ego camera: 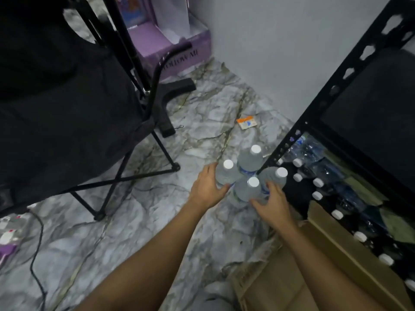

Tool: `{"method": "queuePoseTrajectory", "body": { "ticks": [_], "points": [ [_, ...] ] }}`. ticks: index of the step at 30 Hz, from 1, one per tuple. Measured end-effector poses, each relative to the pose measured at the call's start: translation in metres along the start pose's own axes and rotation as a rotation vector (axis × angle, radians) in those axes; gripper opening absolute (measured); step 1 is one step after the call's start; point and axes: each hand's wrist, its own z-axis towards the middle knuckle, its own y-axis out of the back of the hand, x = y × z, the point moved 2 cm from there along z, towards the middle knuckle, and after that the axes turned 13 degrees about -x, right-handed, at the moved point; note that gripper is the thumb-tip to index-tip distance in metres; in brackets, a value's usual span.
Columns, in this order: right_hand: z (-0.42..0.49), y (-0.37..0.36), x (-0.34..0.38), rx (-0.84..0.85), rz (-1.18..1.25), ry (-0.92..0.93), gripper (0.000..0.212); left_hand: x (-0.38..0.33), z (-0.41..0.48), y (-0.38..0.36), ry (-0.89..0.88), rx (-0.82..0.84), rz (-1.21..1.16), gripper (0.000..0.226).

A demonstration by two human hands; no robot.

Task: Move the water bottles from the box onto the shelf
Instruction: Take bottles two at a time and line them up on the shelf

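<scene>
Clear plastic water bottles (248, 189), four in all, stand bunched on the marble floor (202, 122) at the foot of the black shelf (314, 122). The hands are apart: the left hand (207, 185) wraps the bottle at nine o'clock, the right hand (271, 203) the one at six. They look gathered for lifting. Next comes a firm squeeze, then a swing toward three o'clock, where about nine caps (317, 182) already line the shelf. One cardboard box (303, 265) lies at five o'clock.
</scene>
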Motion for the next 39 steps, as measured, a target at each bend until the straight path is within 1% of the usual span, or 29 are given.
{"method": "queuePoseTrajectory", "body": {
  "ticks": [3, 5, 7, 9, 12, 15, 17, 19, 21, 23, 26, 28, 30, 33, 35, 39],
  "points": [
    [0.014, -0.019, -0.006, 0.001, 0.019, -0.011, 0.081, 0.006, 0.018, -0.018, 0.0, 0.057, -0.05, 0.085],
    [0.02, -0.032, -0.009, 0.008, 0.05, -0.026, 0.08, 0.012, 0.027, -0.03, -0.012, 0.089, -0.069, 0.088],
    [0.025, -0.044, -0.011, -0.009, 0.08, -0.036, 0.077, 0.018, 0.037, -0.04, -0.046, 0.111, -0.082, 0.091],
    [0.03, -0.055, -0.013, -0.042, 0.104, -0.047, 0.079, 0.023, 0.046, -0.046, -0.062, 0.125, -0.109, 0.091],
    [0.036, -0.069, -0.019, -0.097, 0.118, -0.037, 0.09, 0.031, 0.054, -0.053, -0.087, 0.128, -0.189, 0.087],
    [0.035, -0.078, -0.023, -0.137, 0.15, -0.036, 0.099, 0.039, 0.058, -0.062, -0.075, 0.125, -0.2, 0.091],
    [0.035, -0.084, -0.025, -0.166, 0.202, -0.062, 0.101, 0.043, 0.061, -0.066, -0.064, 0.109, -0.203, 0.097],
    [0.035, -0.087, -0.028, -0.208, 0.26, -0.087, 0.1, 0.043, 0.065, -0.069, -0.11, 0.096, -0.175, 0.1],
    [0.035, -0.089, -0.029, -0.254, 0.265, -0.085, 0.094, 0.042, 0.068, -0.069, -0.154, 0.093, -0.161, 0.093],
    [0.037, -0.09, -0.029, -0.288, 0.237, -0.061, 0.085, 0.045, 0.071, -0.07, -0.124, 0.097, -0.216, 0.083],
    [0.039, -0.088, -0.027, -0.308, 0.231, -0.056, 0.079, 0.041, 0.07, -0.067, -0.125, 0.074, -0.218, 0.065],
    [0.038, -0.088, -0.028, -0.303, 0.242, -0.083, 0.077, 0.039, 0.063, -0.064, -0.133, 0.054, -0.202, 0.058],
    [0.035, -0.083, -0.026, -0.315, 0.264, -0.114, 0.074, 0.033, 0.054, -0.054, -0.126, 0.022, -0.206, 0.056],
    [0.028, -0.064, -0.019, -0.297, 0.275, -0.13, 0.073, 0.019, 0.041, -0.036, -0.112, 0.011, -0.186, 0.058],
    [0.02, -0.041, -0.014, -0.31, 0.295, -0.098, 0.075, 0.001, 0.034, -0.019, -0.125, 0.005, -0.17, 0.06],
    [0.0, 0.027, 0.007, -0.368, 0.321, -0.01, 0.076, -0.055, 0.017, 0.023, -0.22, -0.023, -0.12, 0.06]
  ]
}}
